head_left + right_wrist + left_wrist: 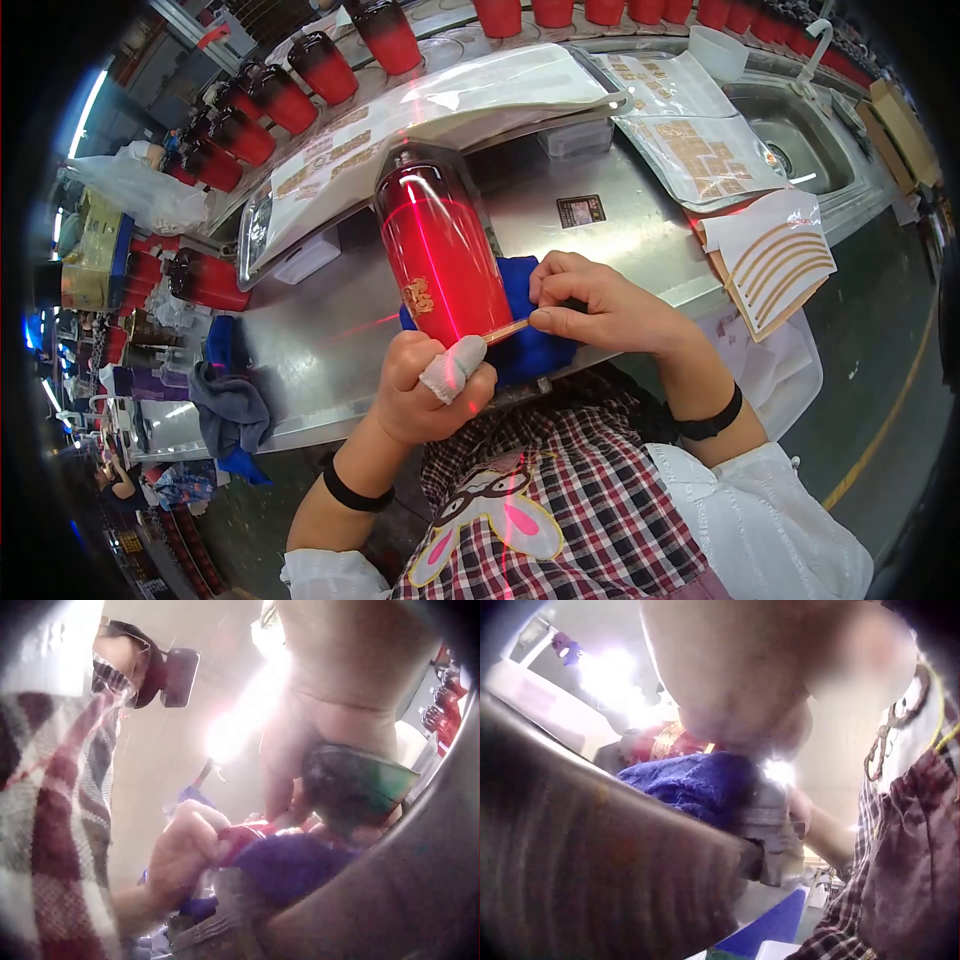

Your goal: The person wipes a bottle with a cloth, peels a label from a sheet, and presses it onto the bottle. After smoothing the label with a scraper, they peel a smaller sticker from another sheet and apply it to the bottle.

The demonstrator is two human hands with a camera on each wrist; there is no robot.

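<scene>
A glossy red jar with a dark top [440, 250] lies tilted on a blue cloth [530, 350], its base toward the person. Along the base edge runs a thin gold strip [508, 332]. My left hand [435, 385], one finger wrapped in white, pinches the strip's left end against the base. The thumb and forefinger of my right hand [605, 305] pinch its other end. A gold emblem [417, 295] shows on the jar's side. The left wrist view has the blue cloth [697, 784] under a red surface; fingertips are hidden there.
Behind the jar, a tray with a white sheet [480, 85] holds gold pieces. More decal sheets [700, 155] and a sheet of curved strips [785, 262] lie at the right, near a sink [800, 135]. Several red jars [325, 70] line the back; a grey cloth [230, 405] hangs left.
</scene>
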